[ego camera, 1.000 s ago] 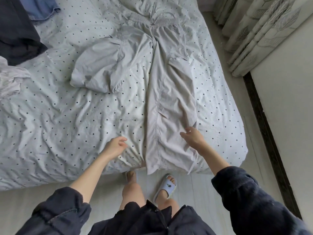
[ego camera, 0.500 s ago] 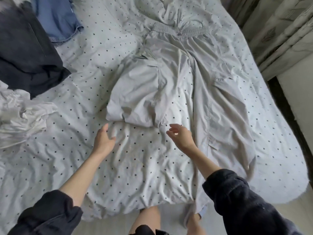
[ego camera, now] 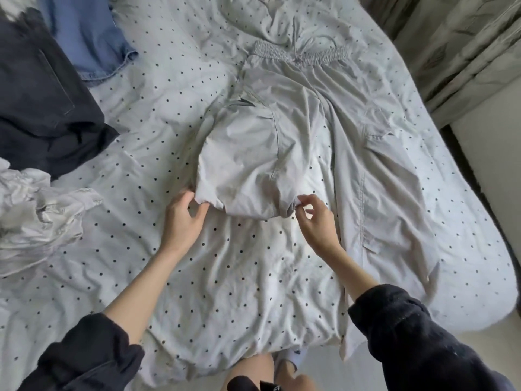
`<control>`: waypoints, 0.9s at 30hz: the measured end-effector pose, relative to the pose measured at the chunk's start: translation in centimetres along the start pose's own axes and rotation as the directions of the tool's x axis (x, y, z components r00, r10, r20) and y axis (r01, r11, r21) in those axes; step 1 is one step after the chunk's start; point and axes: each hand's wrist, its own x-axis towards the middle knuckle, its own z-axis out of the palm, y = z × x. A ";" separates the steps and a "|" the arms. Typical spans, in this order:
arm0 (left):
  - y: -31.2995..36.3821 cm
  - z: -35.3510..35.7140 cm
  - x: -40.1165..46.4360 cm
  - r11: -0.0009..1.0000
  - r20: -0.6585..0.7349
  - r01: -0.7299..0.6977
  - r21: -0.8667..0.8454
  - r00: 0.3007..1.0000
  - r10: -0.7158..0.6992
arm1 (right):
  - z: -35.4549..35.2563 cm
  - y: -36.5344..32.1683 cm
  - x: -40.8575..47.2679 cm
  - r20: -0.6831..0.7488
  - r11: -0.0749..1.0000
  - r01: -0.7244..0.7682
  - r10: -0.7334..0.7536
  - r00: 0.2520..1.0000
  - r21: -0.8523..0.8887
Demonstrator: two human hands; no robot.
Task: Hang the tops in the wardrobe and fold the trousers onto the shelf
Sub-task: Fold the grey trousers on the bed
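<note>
Grey trousers (ego camera: pixel 282 153) now gripped, both hands.

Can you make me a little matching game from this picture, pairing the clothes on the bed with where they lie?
Things:
1. grey trousers
2. blue garment
3. dark garment
4. crumpled white garment

Places:
A. far left corner of the bed, at the top of the picture
B. left edge, nearest the person
C. middle of the bed, one leg folded up
D. left side, between the blue and the white one

Pairs: 1-C, 2-A, 3-D, 4-B
</note>
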 end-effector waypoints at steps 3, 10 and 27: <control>2.2 -2.2 -0.8 1.000 -0.051 -0.006 -0.007 0.999 0.006 | -1.9 -2.3 -0.8 -0.001 0.987 0.011 -0.011 1.000 0.160; 5.8 -5.0 -4.5 0.931 0.181 0.313 -0.186 0.943 -0.280 | -7.8 -3.0 -4.9 -0.026 0.963 -0.073 0.082 0.996 0.259; 5.7 -5.5 -19.4 0.705 0.532 0.698 -0.125 0.647 -0.546 | -11.6 2.7 -14.6 0.327 0.933 -0.317 0.250 0.911 0.172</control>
